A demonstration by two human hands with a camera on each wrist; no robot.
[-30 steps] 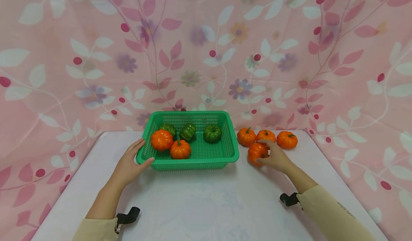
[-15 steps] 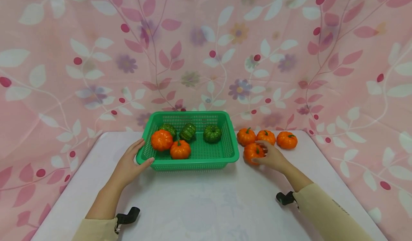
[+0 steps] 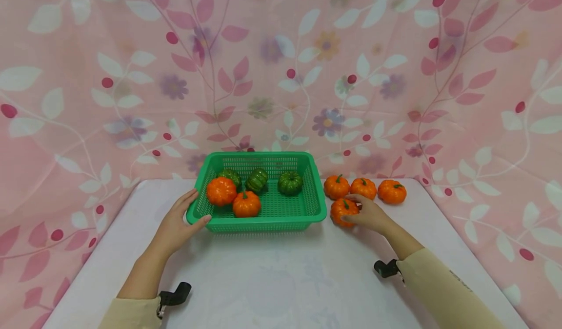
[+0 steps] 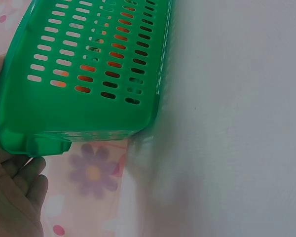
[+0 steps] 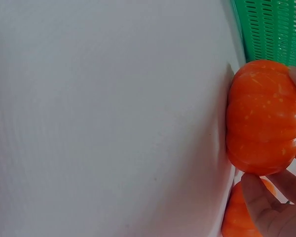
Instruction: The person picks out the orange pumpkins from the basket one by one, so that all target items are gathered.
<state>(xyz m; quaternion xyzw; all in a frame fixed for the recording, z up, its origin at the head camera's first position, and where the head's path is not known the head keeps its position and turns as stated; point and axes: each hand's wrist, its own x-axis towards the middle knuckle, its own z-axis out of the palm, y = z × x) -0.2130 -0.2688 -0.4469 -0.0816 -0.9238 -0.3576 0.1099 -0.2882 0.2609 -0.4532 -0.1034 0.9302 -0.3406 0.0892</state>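
My left hand (image 3: pixel 175 221) rests at the front left corner of a green plastic basket (image 3: pixel 263 219), thumb by the front rim and fingers along the left side. The left wrist view shows its slightly bent fingers (image 4: pixel 32 177) against the rim. My right hand (image 3: pixel 369 214) holds an orange pumpkin (image 3: pixel 341 214) at the basket's right front. Up close in the right wrist view, thumb and fingers lie round the ribbed pumpkin (image 5: pixel 264 118), one fingertip on its far side. Its green stem points up in the head view.
Inside the basket lie two orange pumpkins (image 3: pixel 246 204) and three green ones (image 3: pixel 290 183). Behind my right hand, three more orange pumpkins (image 3: pixel 363 188) stand in a row on the white table (image 3: pixel 272 280). A pink floral cloth (image 3: pixel 281 75) hangs behind.
The orange pumpkin at my right hand has shifted slightly left, and its stem has turned from the right to upright. My right hand moved left with it; my left hand stayed put.
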